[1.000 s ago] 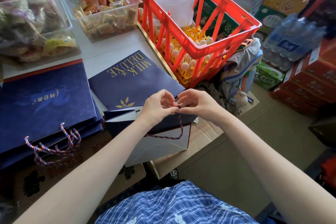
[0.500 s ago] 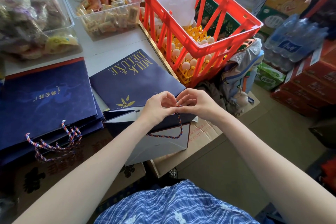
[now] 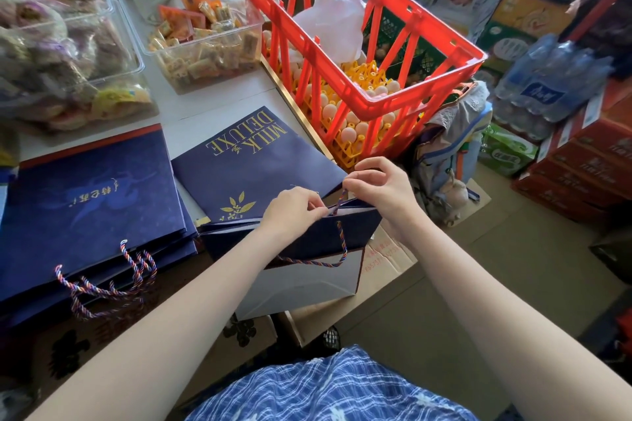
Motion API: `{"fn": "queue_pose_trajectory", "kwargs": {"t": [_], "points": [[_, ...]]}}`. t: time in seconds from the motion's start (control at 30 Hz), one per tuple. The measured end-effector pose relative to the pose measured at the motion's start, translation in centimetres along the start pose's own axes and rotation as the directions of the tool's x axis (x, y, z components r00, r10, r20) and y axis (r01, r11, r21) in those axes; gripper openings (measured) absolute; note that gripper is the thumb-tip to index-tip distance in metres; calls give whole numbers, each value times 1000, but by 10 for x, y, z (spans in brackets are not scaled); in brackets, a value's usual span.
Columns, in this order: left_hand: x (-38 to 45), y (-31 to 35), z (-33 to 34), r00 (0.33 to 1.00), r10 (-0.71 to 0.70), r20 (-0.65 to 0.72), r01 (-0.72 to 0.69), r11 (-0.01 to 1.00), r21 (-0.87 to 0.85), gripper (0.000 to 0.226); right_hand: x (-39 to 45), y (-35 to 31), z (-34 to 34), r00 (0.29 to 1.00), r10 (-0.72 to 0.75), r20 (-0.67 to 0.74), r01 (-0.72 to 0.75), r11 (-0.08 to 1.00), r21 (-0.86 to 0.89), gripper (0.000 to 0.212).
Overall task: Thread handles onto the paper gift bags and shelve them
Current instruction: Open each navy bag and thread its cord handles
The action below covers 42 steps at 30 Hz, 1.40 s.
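Left hand (image 3: 294, 212): forearm bare, extended from near left toward centre; fingers curled, tips pinched together. Right hand (image 3: 379, 186): forearm bare, extended from near right; set slightly farther and higher than left; thumb and forefinger pinched, other fingers arched. Hands near each other, fingertips almost meeting.

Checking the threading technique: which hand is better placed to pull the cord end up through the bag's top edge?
Probably the right hand. It pinches the cord just above the bag rim, free to lift. The left hand grips the rim beside the hole, steadying it.
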<state>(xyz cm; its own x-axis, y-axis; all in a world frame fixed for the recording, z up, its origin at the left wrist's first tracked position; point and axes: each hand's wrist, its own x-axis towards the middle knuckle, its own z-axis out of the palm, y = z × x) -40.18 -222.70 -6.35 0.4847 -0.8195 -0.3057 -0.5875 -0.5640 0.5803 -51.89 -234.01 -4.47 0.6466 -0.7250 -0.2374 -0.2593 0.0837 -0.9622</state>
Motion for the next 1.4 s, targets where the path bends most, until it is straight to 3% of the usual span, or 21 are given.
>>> {"fn": "queue_pose_trajectory", "kwargs": {"t": [0.1, 0.2, 0.33, 0.43, 0.5, 0.63, 0.77, 0.83, 0.93, 0.97, 1.03, 1.13, 1.17, 1.27, 1.4], "points": [[5, 7, -13, 974, -95, 204, 106, 994, -42, 39, -1, -3, 0, 999, -24, 24, 24, 999, -26, 25], [16, 17, -20, 857, -299, 420, 372, 922, -103, 52, -4, -4, 1, 990, -69, 124, 85, 988, -131, 27], [29, 21, -7, 784, -357, 508, 450, 891, -68, 46, -10, 2, -1, 981, -103, 165, 135, 970, -201, 28], [34, 21, 3, 823, -333, 460, 454, 872, -182, 25, -12, 11, -7, 976, -130, 175, 174, 950, -260, 28], [32, 21, 5, 890, -307, 338, 397, 885, -242, 12, -14, 17, -10, 968, -148, 201, 209, 920, -331, 30], [28, 11, 11, 970, -232, 70, 240, 877, -417, 17, -18, 23, -6, 938, -220, 267, 331, 793, -511, 33], [26, 8, 10, 937, -347, -30, 217, 651, -728, 21, -17, 24, -1, 933, -225, 281, 352, 736, -578, 34], [26, 2, 10, 913, -403, -55, 193, 548, -813, 21, -17, 24, 0, 941, -202, 270, 327, 742, -586, 34], [19, -4, 12, 902, -431, -37, 194, 481, -855, 23, -16, 25, 3, 936, -195, 291, 340, 711, -616, 27], [18, -6, 13, 909, -417, -20, 204, 486, -850, 23, -16, 25, 5, 936, -196, 291, 342, 696, -632, 22], [15, -5, 5, 945, -326, -20, 187, 591, -785, 21, -13, 25, 7, 942, -174, 286, 327, 670, -667, 15], [10, -16, -18, 994, -93, -54, 56, 875, -480, 23, -5, 21, 12, 952, -156, 262, 298, 662, -688, 10], [5, -22, -27, 996, -46, -71, 17, 930, -368, 20, -2, 19, 13, 958, -155, 243, 282, 673, -684, 9], [-25, -46, -45, 973, 0, -230, -46, 980, -193, 7, 2, 17, 17, 965, -143, 218, 255, 689, -679, 9], [-56, -76, -47, 942, -115, -315, 65, 984, -166, 11, 1, 20, 15, 961, -145, 236, 269, 692, -670, 13]]}}
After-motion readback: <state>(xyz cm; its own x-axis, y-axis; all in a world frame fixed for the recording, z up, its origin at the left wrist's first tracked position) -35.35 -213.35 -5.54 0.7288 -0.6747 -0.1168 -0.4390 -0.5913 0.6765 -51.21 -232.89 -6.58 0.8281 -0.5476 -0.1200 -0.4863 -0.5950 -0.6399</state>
